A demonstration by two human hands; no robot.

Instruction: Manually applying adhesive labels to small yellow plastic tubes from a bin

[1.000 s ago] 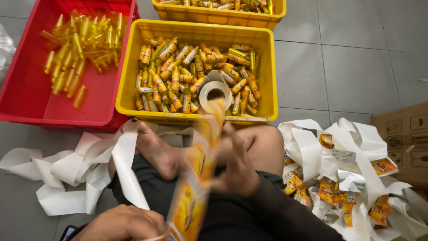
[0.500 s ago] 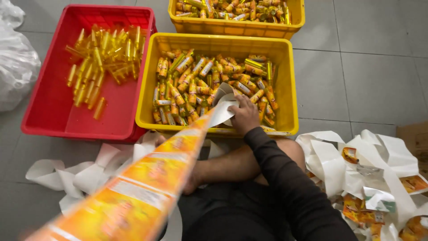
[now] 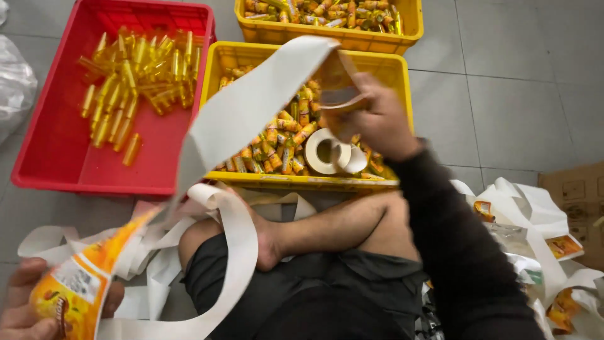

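Stretching a glossy white backing strip with orange printed labels (image 3: pixel 251 113) between both hands: right hand (image 3: pixel 371 116) pinches its upper end over the yellow plastic crate (image 3: pixel 402 94); left hand (image 3: pixel 38 308) grips the labelled end, low left. Cardboard-cored roll (image 3: pixel 327 151) lies among small labelled tubes (image 3: pixel 283 141).

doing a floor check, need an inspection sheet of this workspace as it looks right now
surface: grey tiled floor; the person sits on it cross-legged.
job's things: label strip stretched between both hands, white backing up, orange printed end by the left hand; label roll core lying in the near yellow crate on labelled bottles.
clutter: loose white backing paper over the leg; more with orange label scraps at right.
grippers: left hand grips the printed end; right hand pinches the strip above the crate.
cables: nothing seen.
surroundings: red crate of unlabelled yellow bottles; second yellow crate; cardboard box; plastic bag.
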